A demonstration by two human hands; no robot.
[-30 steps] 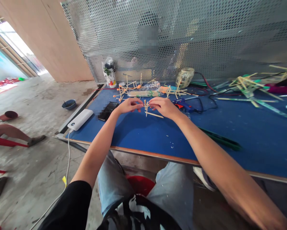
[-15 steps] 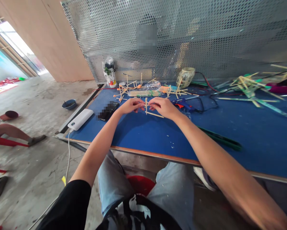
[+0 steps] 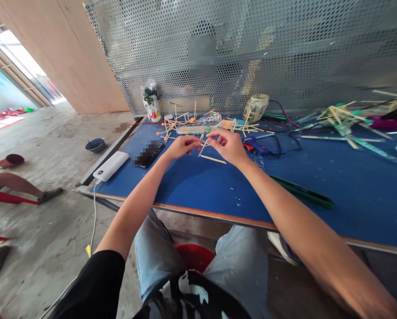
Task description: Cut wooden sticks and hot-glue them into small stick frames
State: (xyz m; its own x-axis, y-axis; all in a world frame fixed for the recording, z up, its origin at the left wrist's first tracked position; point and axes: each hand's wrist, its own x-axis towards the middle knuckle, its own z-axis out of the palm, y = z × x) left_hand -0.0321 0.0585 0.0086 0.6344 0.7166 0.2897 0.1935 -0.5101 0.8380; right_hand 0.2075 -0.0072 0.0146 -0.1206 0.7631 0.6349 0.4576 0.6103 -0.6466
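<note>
A blue bench (image 3: 185, 186), with broad room from its front edge (image 3: 211, 215) to the right hand (image 3: 229, 144) and left hand (image 3: 182, 146). Behind them, a cloudy jar (image 3: 256, 107), contents indistinct, and a clear packet (image 3: 200, 129) of pale sticks (image 3: 185, 131). Smallest: a slanting stick (image 3: 202, 149) between the hands, pinched in the right grip; the left grip, I cannot tell.

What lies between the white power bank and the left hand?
In the head view, a black phone lies on the blue table between the white power bank and the left hand.
</note>
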